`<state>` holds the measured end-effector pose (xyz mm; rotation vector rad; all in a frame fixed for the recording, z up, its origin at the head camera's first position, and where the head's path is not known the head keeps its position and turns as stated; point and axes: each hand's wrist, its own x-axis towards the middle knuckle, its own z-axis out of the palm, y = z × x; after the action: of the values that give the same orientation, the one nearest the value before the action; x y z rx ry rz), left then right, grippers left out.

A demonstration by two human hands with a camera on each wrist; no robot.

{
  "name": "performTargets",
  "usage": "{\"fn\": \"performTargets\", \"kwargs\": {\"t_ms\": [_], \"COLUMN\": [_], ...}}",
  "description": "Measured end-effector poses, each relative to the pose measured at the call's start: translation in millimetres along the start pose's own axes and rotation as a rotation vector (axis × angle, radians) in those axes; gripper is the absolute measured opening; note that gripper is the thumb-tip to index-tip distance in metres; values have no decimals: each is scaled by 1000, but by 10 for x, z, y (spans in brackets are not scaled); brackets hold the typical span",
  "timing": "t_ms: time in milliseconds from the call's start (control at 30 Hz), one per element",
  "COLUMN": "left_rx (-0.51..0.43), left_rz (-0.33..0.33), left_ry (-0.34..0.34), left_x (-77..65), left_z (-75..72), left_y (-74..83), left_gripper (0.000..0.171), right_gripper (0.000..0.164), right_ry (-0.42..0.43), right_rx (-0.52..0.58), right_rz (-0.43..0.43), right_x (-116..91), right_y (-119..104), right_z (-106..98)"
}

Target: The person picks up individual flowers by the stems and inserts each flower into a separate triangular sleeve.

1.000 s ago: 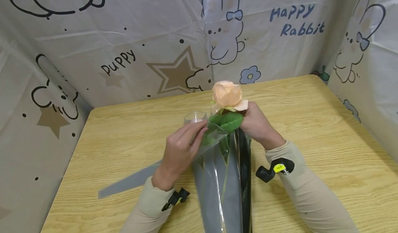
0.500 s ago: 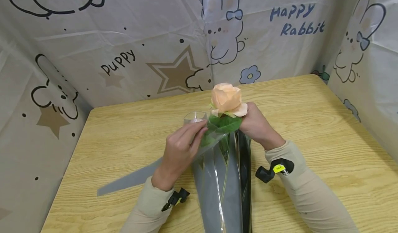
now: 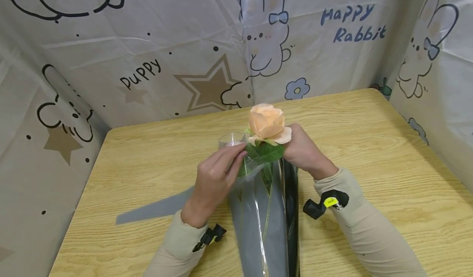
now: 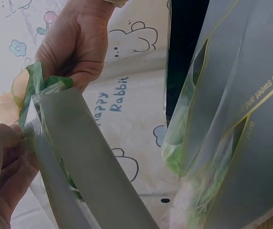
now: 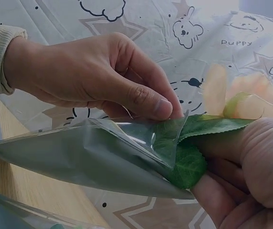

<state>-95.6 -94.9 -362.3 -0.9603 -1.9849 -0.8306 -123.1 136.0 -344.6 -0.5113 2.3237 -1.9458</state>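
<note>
A peach rose [image 3: 267, 123] with green leaves [image 5: 190, 168] stands at the mouth of a grey flower sleeve [image 5: 74, 155] with a clear front. My left hand [image 3: 213, 180] pinches the clear edge of that sleeve between thumb and fingertips. Just below the bloom, my right hand [image 3: 306, 150] grips the rose, its fingers curled under the leaves in the right wrist view. The lower leaves lie behind the clear film, inside the sleeve. Its grey tail slants left behind my left wrist in the head view. The stem is hidden in the sleeve.
More grey wrapped sleeves [image 3: 258, 227] with gold lines lie in front of me, a black one [image 3: 292, 211] along their right side. Green leaves show inside them. A clear rim [image 3: 232, 137] sticks up behind my left fingers. Printed cloth [image 3: 184, 42] encloses the wooden table [image 3: 369, 145].
The rose and my right hand have moved down and slightly left, bringing the bloom closer to the sleeve's mouth. The sleeve's tail has lifted a little. My left hand stays in place.
</note>
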Motion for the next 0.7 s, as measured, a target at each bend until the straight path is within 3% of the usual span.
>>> {"fn": "performTargets", "kwargs": {"t_ms": [200,333,700], "left_rx": [-7,-11,-6], "left_rz": [7,20,7], "left_ry": [26,53,75], "left_x": [6,11,22], "left_z": [5,12,7], "left_y": [6,38,91], "left_gripper": [16,13,13], "right_gripper": [35,35,34], "right_ry": [56,51,12], "right_rx": [84,123,49], "right_rz": [27,31,64], "right_x": [10,0,-7], "right_y": [10,2,-4], "right_z": [48,90,118]}}
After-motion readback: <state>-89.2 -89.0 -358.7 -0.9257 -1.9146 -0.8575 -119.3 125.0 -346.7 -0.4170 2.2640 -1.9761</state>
